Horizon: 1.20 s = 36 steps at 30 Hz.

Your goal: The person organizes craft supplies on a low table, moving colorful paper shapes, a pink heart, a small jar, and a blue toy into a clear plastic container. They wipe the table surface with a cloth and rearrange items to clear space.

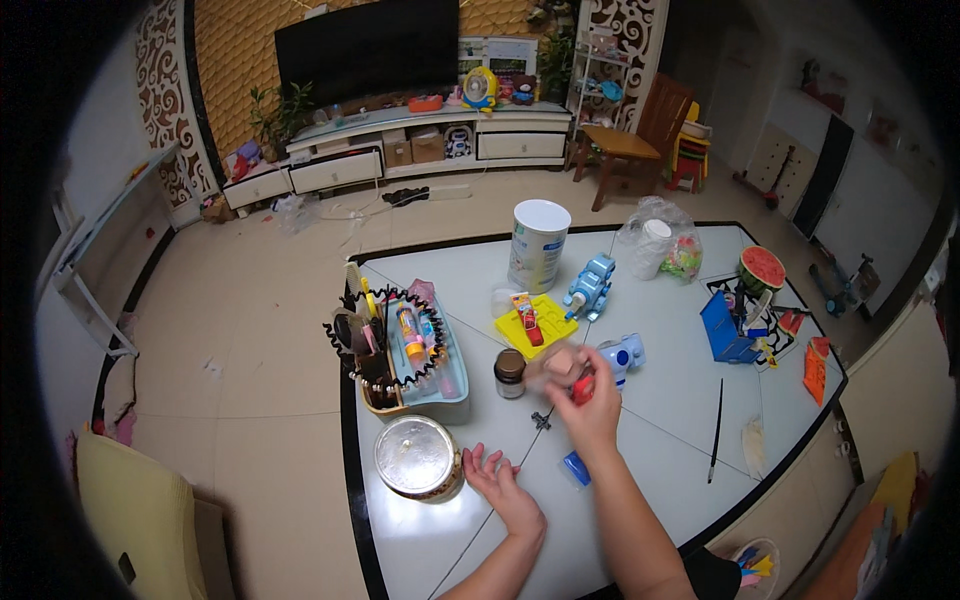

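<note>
My right hand [592,409] is raised over the middle of the table, its fingers around a small clear container [551,367] blurred by motion. Pale brown stuff shows in the container, and a red part [583,388] sits by my fingers. Palm up, my left hand [499,484] holds nothing, its fingers loosely curled and apart. Beside its fingertips stands a round tin [416,454] with a silvery lid; whether they touch I cannot tell. A brown-capped jar [510,373], a small dark toy piece [541,421] and a blue packet [577,469] are close to my right hand.
At the left stands a blue organizer box [457,382] with combs and tubes. Farther back are a yellow tray [551,324], a large white can [538,247] and blue toy robots [590,289]. To the right are a blue caddy [724,334], watermelon [762,268] and a thin brush [716,431].
</note>
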Each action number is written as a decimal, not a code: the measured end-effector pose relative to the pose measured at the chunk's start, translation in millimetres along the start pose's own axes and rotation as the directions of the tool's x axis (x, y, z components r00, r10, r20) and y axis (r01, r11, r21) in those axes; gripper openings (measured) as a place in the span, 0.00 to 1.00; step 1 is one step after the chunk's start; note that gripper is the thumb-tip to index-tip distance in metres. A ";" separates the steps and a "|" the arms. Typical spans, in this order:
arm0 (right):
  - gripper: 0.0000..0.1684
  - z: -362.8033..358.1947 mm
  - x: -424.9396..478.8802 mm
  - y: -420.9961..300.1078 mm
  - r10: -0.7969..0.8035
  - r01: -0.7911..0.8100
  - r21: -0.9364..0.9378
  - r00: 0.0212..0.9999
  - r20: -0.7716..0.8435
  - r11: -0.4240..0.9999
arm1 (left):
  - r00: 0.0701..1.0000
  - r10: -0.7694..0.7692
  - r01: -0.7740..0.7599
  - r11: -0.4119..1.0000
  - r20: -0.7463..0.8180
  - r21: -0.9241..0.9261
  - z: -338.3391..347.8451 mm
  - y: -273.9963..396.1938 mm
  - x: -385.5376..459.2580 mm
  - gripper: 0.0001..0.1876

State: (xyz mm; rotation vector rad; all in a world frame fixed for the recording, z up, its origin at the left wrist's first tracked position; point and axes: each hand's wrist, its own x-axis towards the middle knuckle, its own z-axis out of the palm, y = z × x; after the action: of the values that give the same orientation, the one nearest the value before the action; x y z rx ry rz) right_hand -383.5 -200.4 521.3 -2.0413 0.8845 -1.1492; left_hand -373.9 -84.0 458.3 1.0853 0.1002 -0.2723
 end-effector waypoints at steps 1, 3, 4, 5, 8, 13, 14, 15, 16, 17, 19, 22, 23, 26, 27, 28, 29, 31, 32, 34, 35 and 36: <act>0.38 -2.8 -10.1 -4.3 0.008 -0.017 0.094 0.995 0.098 0.995 | 1.000 -0.015 0.014 0.999 -0.017 -0.036 -2.1 -1.4 2.2 0.29; 0.38 -2.7 -27.4 -10.7 -0.144 0.114 0.134 0.959 0.243 0.984 | 0.998 -0.058 0.054 0.992 -0.038 -0.110 -5.9 -5.6 2.5 0.25; 0.38 -0.4 -31.7 -13.5 -0.223 0.180 0.162 0.924 0.310 0.970 | 0.997 -0.072 0.067 0.988 -0.028 -0.141 -7.8 -11.0 4.0 0.21; 0.38 2.1 -33.9 -15.3 -0.210 0.153 0.178 0.906 0.367 0.972 | 0.996 -0.085 0.080 0.982 -0.018 -0.172 -11.2 -18.1 5.5 0.18; 0.38 13.0 -36.5 -13.9 -0.206 0.118 0.199 0.830 0.517 0.973 | 0.992 -0.123 0.119 0.969 -0.003 -0.215 -10.3 -22.9 -0.6 0.12; 0.37 29.7 -33.6 -15.3 -0.215 0.097 0.230 0.788 0.577 0.968 | 0.990 -0.132 0.139 0.959 0.047 -0.248 -4.1 -13.8 -10.3 0.13; 0.37 31.5 -33.8 -15.8 -0.209 0.098 0.218 0.790 0.576 0.971 | 0.991 -0.124 0.130 0.959 0.042 -0.250 -2.6 -11.7 -9.9 0.14; 0.37 34.1 -35.6 -14.8 -0.206 0.069 0.254 0.800 0.563 0.965 | 0.992 -0.117 0.123 0.960 0.038 -0.252 -1.0 -9.9 -8.9 0.15; 0.37 37.0 -38.5 -12.2 -0.202 0.041 0.290 0.810 0.550 0.956 | 0.993 -0.111 0.116 0.960 0.035 -0.254 -0.2 -9.2 -7.9 0.16; 0.37 38.9 -39.7 -9.3 -0.197 0.013 0.326 0.820 0.537 0.945 | 0.994 -0.110 0.113 0.961 0.024 -0.254 -0.2 -11.0 -6.0 0.17; 0.35 40.0 -39.4 -3.1 -0.128 -0.005 0.247 0.845 0.520 0.969 | 0.994 -0.109 0.104 0.962 -0.003 -0.253 -1.7 -14.4 -1.5 0.19; 0.32 41.0 -32.9 7.6 -0.147 0.109 0.137 0.941 0.305 0.985 | 0.990 -0.140 0.135 0.978 -0.021 -0.159 -6.0 -11.4 -1.1 0.20; 0.31 41.1 -28.6 10.8 -0.180 0.164 0.092 0.963 0.200 0.982 | 0.990 -0.141 0.135 0.978 -0.025 -0.158 -5.9 -10.5 -1.2 0.19; 0.34 45.9 -16.5 20.5 -0.242 0.244 -0.021 0.967 0.075 0.969 | 0.990 -0.135 0.130 0.980 -0.028 -0.148 -3.1 -7.2 0.5 0.19; 0.35 48.2 -12.7 24.9 -0.251 0.252 -0.048 0.968 0.027 0.966 | 0.992 -0.127 0.122 0.982 -0.027 -0.146 -2.7 -5.7 2.0 0.18; 0.40 49.3 -8.8 29.1 -0.247 0.249 -0.141 0.969 0.033 0.958 | 0.993 -0.119 0.114 0.983 -0.026 -0.144 -2.0 -4.9 2.4 0.18; 0.41 51.0 -5.0 33.3 -0.202 0.212 -0.140 0.976 0.081 0.967 | 0.993 -0.113 0.107 0.984 -0.028 -0.144 -0.6 -5.1 2.0 0.18; 0.42 56.1 -0.2 40.3 -0.109 0.134 -0.137 0.978 0.175 0.981 | 0.995 -0.094 0.089 0.986 -0.033 -0.139 0.8 -4.8 2.5 0.17; 0.43 55.8 0.6 44.1 -0.111 0.140 -0.149 0.976 0.188 0.979 | 0.995 -0.092 0.087 0.988 -0.033 -0.128 2.2 -3.6 1.1 0.16; 0.44 55.3 1.1 45.4 -0.120 0.159 -0.165 0.967 0.224 0.973 | 0.996 -0.080 0.075 0.991 -0.045 -0.109 4.6 1.1 -0.6 0.15; 0.44 51.6 -1.9 46.2 -0.089 0.116 -0.109 0.970 0.225 0.987 | 0.998 -0.065 0.066 0.992 0.017 -0.110 4.1 -0.6 -3.2 0.14; 0.45 46.1 -7.1 37.3 -0.063 0.076 -0.045 0.969 0.241 0.996 | 0.997 -0.045 0.052 0.992 0.064 -0.113 -0.6 -4.9 -6.9 0.13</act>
State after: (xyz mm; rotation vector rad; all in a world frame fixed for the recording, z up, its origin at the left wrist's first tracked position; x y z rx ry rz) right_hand -354.6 -207.4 469.5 -2.2142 0.7372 -0.8982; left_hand -381.7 -84.4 455.3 0.9607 0.0859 -0.3392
